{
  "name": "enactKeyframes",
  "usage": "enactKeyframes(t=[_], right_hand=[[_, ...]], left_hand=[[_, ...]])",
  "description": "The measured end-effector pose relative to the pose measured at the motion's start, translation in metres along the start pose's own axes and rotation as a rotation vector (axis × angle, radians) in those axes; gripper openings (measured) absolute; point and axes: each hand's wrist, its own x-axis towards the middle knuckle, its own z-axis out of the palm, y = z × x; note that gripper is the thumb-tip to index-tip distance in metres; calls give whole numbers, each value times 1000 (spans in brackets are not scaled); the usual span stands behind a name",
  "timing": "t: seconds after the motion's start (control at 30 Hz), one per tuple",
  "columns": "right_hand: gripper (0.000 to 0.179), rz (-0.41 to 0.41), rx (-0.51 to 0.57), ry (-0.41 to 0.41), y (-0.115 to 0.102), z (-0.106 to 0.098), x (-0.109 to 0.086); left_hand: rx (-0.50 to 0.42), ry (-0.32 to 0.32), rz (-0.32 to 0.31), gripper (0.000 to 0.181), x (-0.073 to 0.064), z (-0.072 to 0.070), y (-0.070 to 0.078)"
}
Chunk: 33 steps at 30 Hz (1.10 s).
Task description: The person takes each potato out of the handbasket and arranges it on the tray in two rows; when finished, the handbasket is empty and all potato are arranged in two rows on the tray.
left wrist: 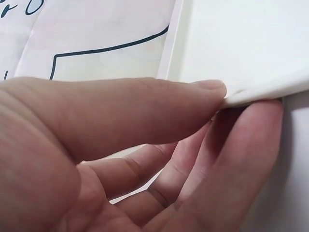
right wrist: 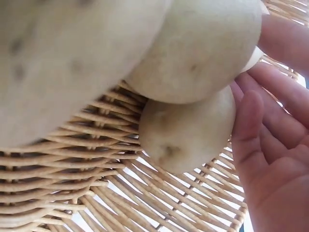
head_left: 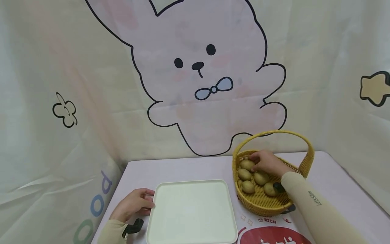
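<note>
In the head view my left hand (head_left: pixel 134 204) is at the left edge of a white rectangular tray (head_left: pixel 192 213). The left wrist view has its thumb above the tray rim (left wrist: pixel 270 94) and a finger underneath, pinching it. My right hand (head_left: pixel 269 162) reaches into a yellow woven basket (head_left: pixel 265 210), beside the rearmost potato (head_left: pixel 247 165). Close up, the thumb (right wrist: pixel 248 113) lies against the side of a potato (right wrist: pixel 188 133), with the fingers extended beyond it and their tips partly hidden. Several more potatoes, among them one potato (head_left: pixel 261 178), lie inside the basket.
The basket's tall arched handle (head_left: pixel 306 149) rises over the right hand and forearm. A printed sheet with a red patch (head_left: pixel 271 235) lies in front of the basket. The white table (head_left: pixel 182 169) ends at a curtain (head_left: pixel 122 135) with a cartoon animal.
</note>
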Motion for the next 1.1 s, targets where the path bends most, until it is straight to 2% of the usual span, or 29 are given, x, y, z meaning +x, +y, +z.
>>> enactKeyframes(t=[0.23,0.43,0.63,0.9,1.1], right_hand=[[53,-12,-33,-14,0,-1,2],[53,12,-74,-26,-1,-2,7],[50,27,-91,-46,-2,-2,9],[47,-21,-72,-58,0,-2,10],[46,-42,-83,-30,-6,-11,2]], left_hand=[[4,6,1,57,5,-1,-1],[-1,-4,18,57,5,-2,-2],[2,1,7,55,4,-2,-4],[11,21,8,54,5,-1,-6],[13,25,2,53,6,1,-4]])
